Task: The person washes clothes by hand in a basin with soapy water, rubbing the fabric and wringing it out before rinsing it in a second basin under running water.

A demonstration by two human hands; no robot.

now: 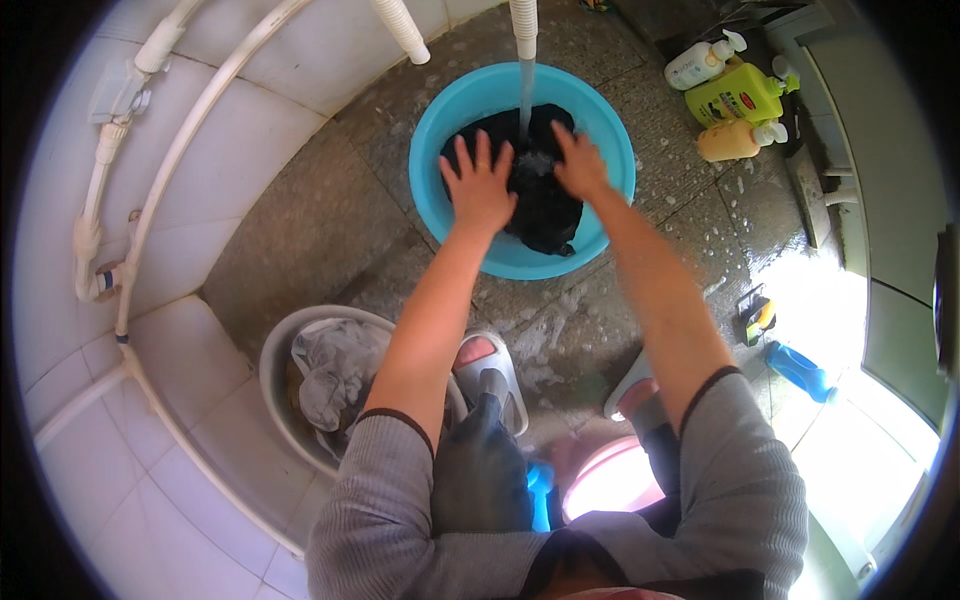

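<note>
A light-blue basin (622, 150) stands on the wet floor with a bunched black cloth (548, 218) in it, probably a garment. Water (526, 98) runs from a white corrugated hose (524, 32) onto the cloth. With fingers spread, my left hand (482, 188) lies flat on the cloth's left side. My right hand (580, 167) rests on its right side, fingers stretched out and slightly blurred. Neither hand grips the cloth. Part of the cloth is hidden beneath my hands.
Several pump bottles (735, 97) lie at the upper right. A pale basin (272, 372) with grey-white laundry (338, 375) stands at my left. A pink basin (640, 452) is between my legs; a blue bottle (800, 371) lies at the right. White pipes (165, 210) run along the left wall.
</note>
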